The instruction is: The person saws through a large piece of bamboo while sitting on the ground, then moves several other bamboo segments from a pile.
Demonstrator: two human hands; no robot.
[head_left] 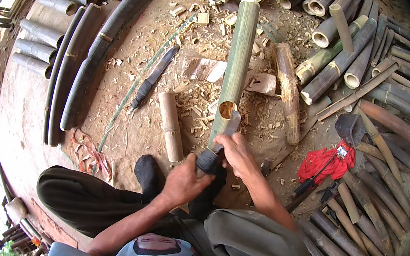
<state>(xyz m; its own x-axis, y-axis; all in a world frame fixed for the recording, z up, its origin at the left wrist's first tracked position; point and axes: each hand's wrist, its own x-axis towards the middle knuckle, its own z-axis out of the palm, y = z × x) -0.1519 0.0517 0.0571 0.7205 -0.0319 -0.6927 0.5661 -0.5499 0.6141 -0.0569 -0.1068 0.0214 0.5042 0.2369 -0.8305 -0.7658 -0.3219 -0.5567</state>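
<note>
A thick green bamboo pole (pixel 240 55) lies pointing away from me in the middle, with a rounded opening cut in its near part. My left hand (pixel 183 181) is wrapped round the dark, cord-bound handle of a knife (pixel 232 123). Further up the same knife, my right hand (pixel 239 154) grips the blade with its fingers. The blade's tip meets the lower right rim of the opening. Both hands cover parts of the pole's near end, so how it is supported there cannot be seen. My feet, in dark socks, rest close by.
A second knife (pixel 155 77) lies left of the pole, near a short bamboo piece (pixel 170 126). A rough log (pixel 287 92) lies to the right, among wood chips. Long dark poles (pixel 101 55) lie left; stacked bamboo (pixel 342 68) and red cloth (pixel 325 164) are at the right.
</note>
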